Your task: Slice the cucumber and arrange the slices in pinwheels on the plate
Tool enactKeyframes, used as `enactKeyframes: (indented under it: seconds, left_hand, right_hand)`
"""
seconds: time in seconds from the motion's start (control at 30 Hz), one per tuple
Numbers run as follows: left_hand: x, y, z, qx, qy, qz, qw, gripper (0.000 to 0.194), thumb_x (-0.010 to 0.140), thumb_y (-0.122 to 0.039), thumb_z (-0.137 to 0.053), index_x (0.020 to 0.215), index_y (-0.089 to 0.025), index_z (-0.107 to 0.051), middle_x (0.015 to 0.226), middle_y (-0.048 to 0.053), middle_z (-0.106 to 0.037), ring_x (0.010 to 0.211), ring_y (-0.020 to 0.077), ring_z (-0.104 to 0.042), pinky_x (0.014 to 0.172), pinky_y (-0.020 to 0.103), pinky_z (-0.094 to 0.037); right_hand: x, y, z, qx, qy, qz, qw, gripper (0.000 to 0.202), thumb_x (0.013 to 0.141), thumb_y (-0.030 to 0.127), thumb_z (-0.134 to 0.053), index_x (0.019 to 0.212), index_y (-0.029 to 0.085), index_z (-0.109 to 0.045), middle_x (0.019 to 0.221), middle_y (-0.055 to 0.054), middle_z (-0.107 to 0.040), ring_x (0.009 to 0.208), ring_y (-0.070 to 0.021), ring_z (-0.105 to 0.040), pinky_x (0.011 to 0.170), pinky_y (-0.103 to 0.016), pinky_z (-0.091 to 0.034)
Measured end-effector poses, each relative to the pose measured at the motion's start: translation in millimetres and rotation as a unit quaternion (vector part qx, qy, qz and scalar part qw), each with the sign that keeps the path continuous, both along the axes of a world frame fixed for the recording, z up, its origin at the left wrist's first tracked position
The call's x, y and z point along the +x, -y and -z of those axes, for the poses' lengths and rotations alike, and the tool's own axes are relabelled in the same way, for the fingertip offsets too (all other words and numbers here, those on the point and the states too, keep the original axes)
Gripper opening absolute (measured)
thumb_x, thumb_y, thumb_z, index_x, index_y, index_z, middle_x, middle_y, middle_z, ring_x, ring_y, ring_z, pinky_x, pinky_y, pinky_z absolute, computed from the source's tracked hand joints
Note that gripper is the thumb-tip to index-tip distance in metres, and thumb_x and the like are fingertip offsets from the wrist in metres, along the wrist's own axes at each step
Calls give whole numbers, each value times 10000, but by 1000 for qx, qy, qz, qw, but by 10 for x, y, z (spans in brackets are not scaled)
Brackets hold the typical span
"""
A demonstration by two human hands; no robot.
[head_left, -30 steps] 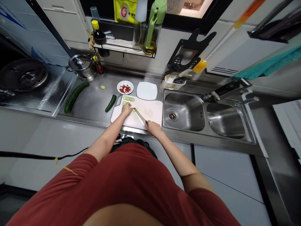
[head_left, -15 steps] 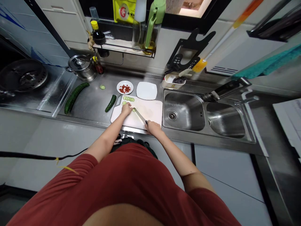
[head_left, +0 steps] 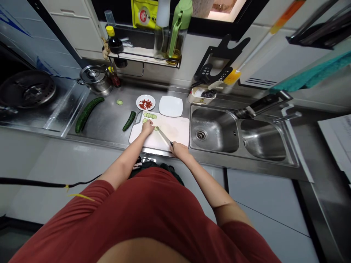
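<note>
My right hand point(head_left: 180, 150) is closed round the handle of a kitchen knife point(head_left: 165, 137), whose blade slants up and left across the white cutting board point(head_left: 178, 126). At the blade's tip there is a pale green cucumber slice point(head_left: 156, 128). My left hand point(head_left: 148, 128) rests on the board with its fingers curled, their tips close beside that slice; what is under them is hidden. A row of several cucumber slices point(head_left: 150, 115) lies along the board's top edge, with another slice just above my left hand. Left of the board lies a cut piece of cucumber point(head_left: 129, 121).
Behind the board stand a plate of chopped red pieces point(head_left: 146, 97) and a white square plate point(head_left: 171, 106). A long cucumber point(head_left: 88, 114), a cucumber end point(head_left: 119, 102) and a steel pot point(head_left: 96, 79) are to the left. The double sink point(head_left: 215, 128) is at the right.
Both hands stay in nearly the same place. The knife and the slice at its tip have shifted only very slightly.
</note>
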State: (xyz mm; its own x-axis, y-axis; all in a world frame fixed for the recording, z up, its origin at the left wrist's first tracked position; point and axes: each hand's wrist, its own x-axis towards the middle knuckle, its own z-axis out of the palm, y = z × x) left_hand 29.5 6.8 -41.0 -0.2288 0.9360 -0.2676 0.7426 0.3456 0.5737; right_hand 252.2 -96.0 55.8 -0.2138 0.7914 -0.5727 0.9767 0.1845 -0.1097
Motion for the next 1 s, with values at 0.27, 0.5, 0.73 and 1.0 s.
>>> enactKeyframes:
  seconds: [0.27,0.5,0.73,1.0]
  left_hand:
    - [14,15,-42,-2,8,-8,1000,200,765,-223,-656,958,-221,-603,864,24,-663,888,199,-622,793,276,-426]
    - [25,31,-86,-10,4,-3,1000,225,771,-218,-648,991,-215,-601,869,24,-657,896,193,-620,800,270,-426]
    - [66,139,-84,33,-11,20,999,212,827,-207,-573,1037,-195,-591,879,42,-657,903,196,-618,820,276,-431]
    - [121,284,-66,71,-19,50,996,291,899,-299,-516,1147,-170,-597,1015,108,-636,1023,231,-581,923,311,-427]
  right_hand:
    - [76,90,12,6,2,7,1000,380,988,400,-384,1189,143,-578,1117,-173,-680,1046,-272,-654,844,-350,-469]
    - [127,140,53,1,8,17,1000,386,994,413,-385,1202,146,-571,1116,-181,-680,1063,-261,-649,862,-345,-457]
    - [187,208,31,5,6,9,1000,370,998,399,-387,1187,144,-576,1100,-158,-690,1046,-253,-657,840,-316,-461]
    - [277,268,49,-4,-1,37,999,391,994,451,-386,1177,165,-581,1110,-159,-685,1054,-265,-649,826,-323,-456]
